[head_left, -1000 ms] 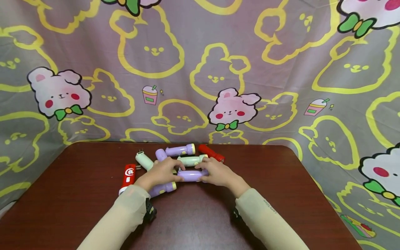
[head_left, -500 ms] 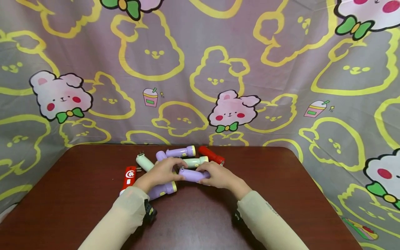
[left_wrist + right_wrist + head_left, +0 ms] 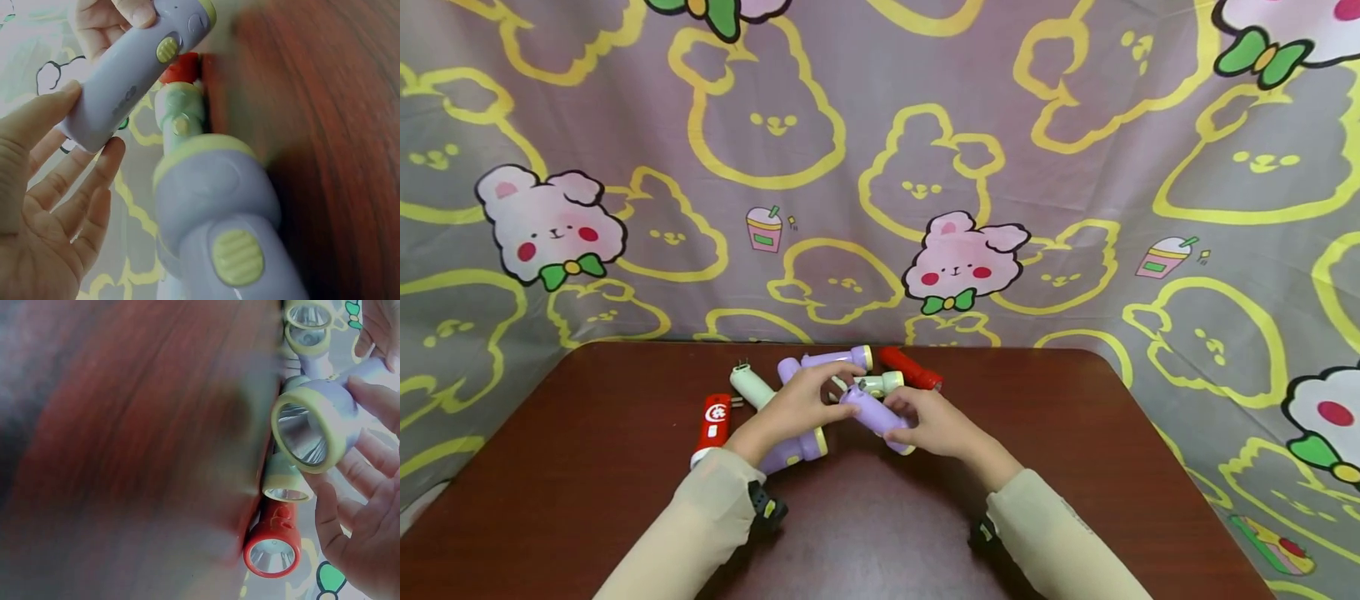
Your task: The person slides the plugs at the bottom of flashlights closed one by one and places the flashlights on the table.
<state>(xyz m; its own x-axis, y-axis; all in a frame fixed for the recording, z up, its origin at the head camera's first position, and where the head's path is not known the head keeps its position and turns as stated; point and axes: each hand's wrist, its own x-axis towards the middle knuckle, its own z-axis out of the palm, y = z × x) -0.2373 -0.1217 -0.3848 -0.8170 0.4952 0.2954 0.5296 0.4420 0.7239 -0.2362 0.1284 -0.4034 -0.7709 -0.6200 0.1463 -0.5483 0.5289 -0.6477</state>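
A purple flashlight (image 3: 872, 412) with a pale yellow rim is held between both hands, tilted, its lens end lower and toward the right. My left hand (image 3: 799, 405) pinches its tail end; in the left wrist view the thumb presses the body (image 3: 122, 94) and fingertips touch from below. My right hand (image 3: 937, 423) grips the lens end. In the right wrist view the lens (image 3: 305, 432) faces the camera, thumb on top of the head. A yellow-green ribbed switch (image 3: 167, 50) shows on its side. Small grey metal parts stick out at the tail.
Around the hands lie a pale green flashlight (image 3: 883, 383), a red one (image 3: 910, 368), a purple one (image 3: 842, 359) at the back, another green one (image 3: 749, 385) with prongs, a red-and-white one (image 3: 715, 423), and a purple one (image 3: 805, 448) partly behind the left hand. A patterned curtain (image 3: 850, 167) hangs behind the table.
The held purple flashlight has turned from level to slanting, its tail end raised and its lens end swung down toward the front. Both hands have shifted slightly with it; the other flashlights stay put.
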